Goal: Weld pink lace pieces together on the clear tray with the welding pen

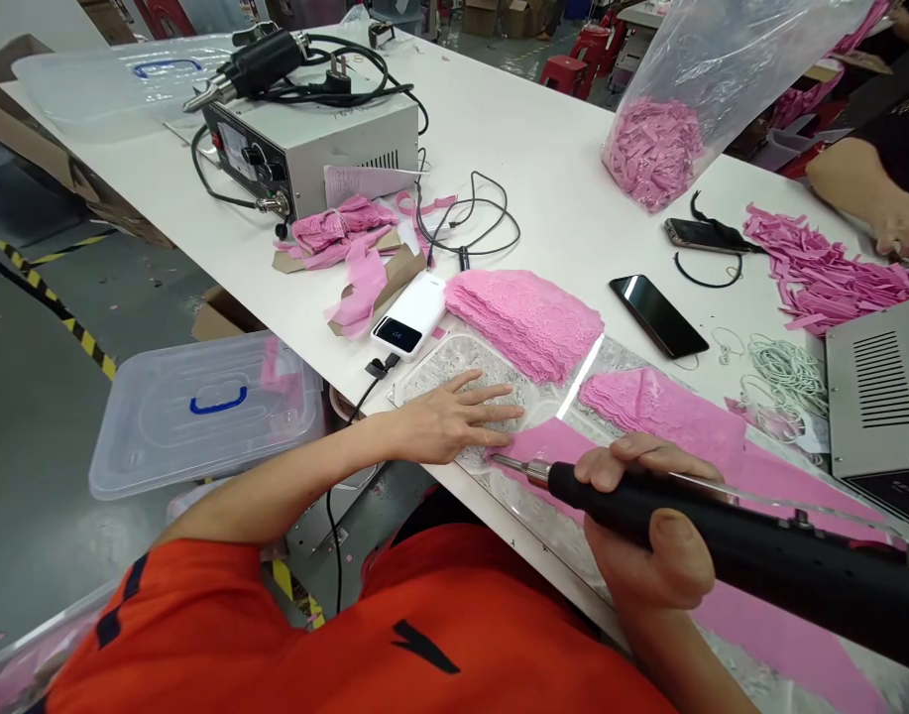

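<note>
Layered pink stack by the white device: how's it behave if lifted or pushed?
The pink stack would likely droop when lifted, as its layers look thin and cloth-like. Pushed sideways, the layers may shear apart, since no tie shows around them. It seems unlikely to roll, lying flat and wide.

Holds left arm (312, 471) stretched out forward and rightward, forearm bare, wrist nearly straight. Lays left hand (446, 421) palm down, fingers fanned apart and pointing rightward. Angles right forearm (669, 645) up and leftward from bottom edge of view. Curls right hand (647, 575) in fist-like grip, fingers bent over far side, thumb folded along near side.
</note>
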Demonstrator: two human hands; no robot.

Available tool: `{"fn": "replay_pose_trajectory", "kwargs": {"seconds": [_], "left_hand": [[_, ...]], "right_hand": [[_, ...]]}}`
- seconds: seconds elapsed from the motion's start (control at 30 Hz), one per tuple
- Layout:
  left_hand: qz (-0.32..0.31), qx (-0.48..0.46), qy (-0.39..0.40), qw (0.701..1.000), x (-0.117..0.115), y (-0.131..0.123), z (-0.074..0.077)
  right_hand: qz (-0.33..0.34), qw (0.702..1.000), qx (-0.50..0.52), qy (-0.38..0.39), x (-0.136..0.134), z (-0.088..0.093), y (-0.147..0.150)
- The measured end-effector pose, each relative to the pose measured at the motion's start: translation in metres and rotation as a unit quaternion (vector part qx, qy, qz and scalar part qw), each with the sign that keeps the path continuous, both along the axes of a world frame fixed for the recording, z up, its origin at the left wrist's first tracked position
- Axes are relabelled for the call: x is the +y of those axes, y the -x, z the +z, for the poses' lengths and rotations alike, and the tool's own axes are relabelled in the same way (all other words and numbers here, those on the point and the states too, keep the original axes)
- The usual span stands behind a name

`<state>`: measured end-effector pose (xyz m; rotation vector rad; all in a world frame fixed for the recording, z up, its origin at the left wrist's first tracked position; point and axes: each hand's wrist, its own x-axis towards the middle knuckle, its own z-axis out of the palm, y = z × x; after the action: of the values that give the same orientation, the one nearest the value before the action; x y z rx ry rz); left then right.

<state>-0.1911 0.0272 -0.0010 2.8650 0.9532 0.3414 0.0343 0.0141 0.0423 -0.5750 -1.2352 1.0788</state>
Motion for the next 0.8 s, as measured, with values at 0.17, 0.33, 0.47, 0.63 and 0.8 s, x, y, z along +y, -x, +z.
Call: {"fn": "replay_pose_trajectory", "kwargs": {"seconds": [0.17,0.33,0.47,0.63,0.8], "left_hand": [[-0.002,-0.013,-0.03,0.999,-0.0002,0.001,-0.0025],[-0.004,-0.022,-0.038,0.999,0.0006,0.0009,-0.0041],[-0.001,-0.028,-0.043,0.999,0.0006,0.001,-0.0034],[0.004,-0.011,-0.025,1.0,0.0,0.0016,-0.0018],[0.0,-0.032,-0.021,0.999,-0.0004,0.0038,-0.0017]], "right_hand": [[0.013,1.0,0.005,-0.007,0.0006,-0.0003,0.0003],[0.023,1.0,0.011,-0.019,0.0014,-0.0006,0.0017],[0.029,0.999,0.01,-0.026,0.0021,-0.0018,0.0015],[0.042,0.999,-0.005,-0.028,0.0009,-0.0022,0.0026],[0.018,1.0,0.007,-0.016,0.0023,0.0016,0.0001]]}}
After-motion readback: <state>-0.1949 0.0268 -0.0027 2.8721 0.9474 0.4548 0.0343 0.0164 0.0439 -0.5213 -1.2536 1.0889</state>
